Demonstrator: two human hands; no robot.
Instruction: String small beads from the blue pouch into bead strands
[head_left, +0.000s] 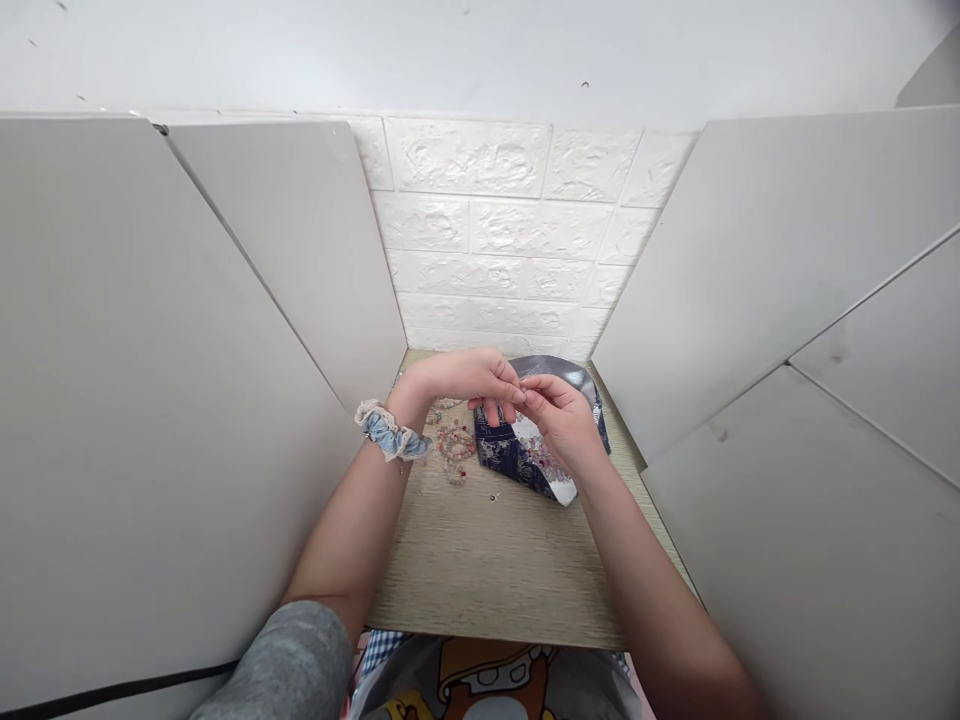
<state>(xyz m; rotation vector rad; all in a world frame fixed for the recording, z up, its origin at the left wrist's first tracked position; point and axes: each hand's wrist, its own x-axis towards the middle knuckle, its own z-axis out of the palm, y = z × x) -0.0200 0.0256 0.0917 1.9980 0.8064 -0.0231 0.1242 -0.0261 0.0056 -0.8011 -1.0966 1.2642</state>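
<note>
Beads (535,455) loose on a dark blue wrapper (496,456), beneath pinching fingers (505,391)

Thumb and forefinger of the left hand (491,378) are pressed together, and their tips meet those of the right hand (564,418), likewise pinched. Between the tips sits a tiny pale piece (523,391), too small to identify. The left hand's other fingers hang downward, slightly apart; the right hand's remaining fingers are curled, and whether they touch anything I cannot tell.

Below the fingers, toward the person, the loose beads, pinkish, purple and clear, lie on a white part of the wrapper, partly covered from view by the right hand. The wrapper's silvery inside shows beyond the fingertips.

Left of the fingers, strung bead loops (456,440) rest on the wood-grain table (495,570), near the wrapper's edge. Nearer the person than the fingertips, a tiny object (493,497) lies alone on the tabletop, too small to name.

Behind the left fingers, at the wrist, is a light blue scrunchie (394,432) with lacy edging. Straight beyond the fingers stands a white brick-patterned wall (517,225).
</note>
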